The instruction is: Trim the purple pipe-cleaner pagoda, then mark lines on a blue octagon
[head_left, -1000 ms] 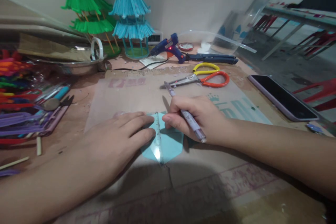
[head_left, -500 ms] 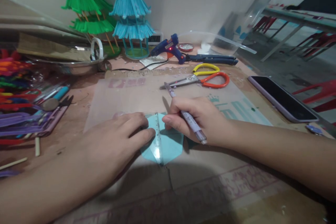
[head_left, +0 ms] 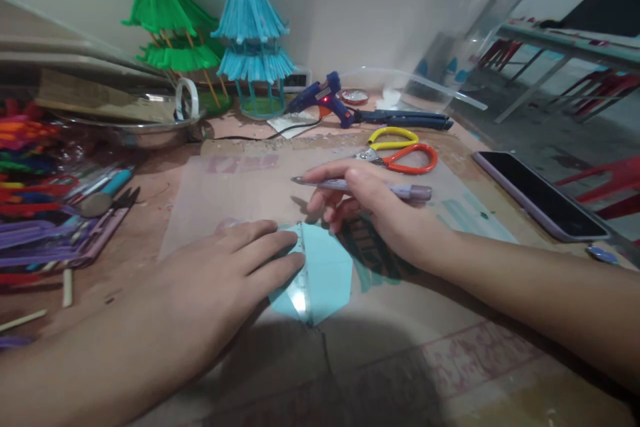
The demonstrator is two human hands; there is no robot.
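Note:
A light blue many-sided piece of paper [head_left: 327, 267] lies on a translucent sheet [head_left: 225, 193]. Across its middle runs a clear ruler [head_left: 303, 297], upright in the view. My left hand [head_left: 245, 273] lies flat with its fingers spread, pressing on the ruler and the left part of the paper. Above the paper's upper right edge, my right hand [head_left: 370, 207] holds a pale purple pen [head_left: 340, 185] between thumb and fingers, its tip pointing left and off the paper.
Scissors [head_left: 410, 158] with yellow and orange handles lie behind my right hand. A blue glue gun [head_left: 325, 97], a green model [head_left: 167, 7] and a blue model [head_left: 253, 7] stand at the back. A phone [head_left: 540, 197] lies right, craft sticks [head_left: 35, 237] left.
My right hand has lifted from the paper, and the pen has swung from steep to nearly level. The fingers of my left hand have shifted slightly along the ruler.

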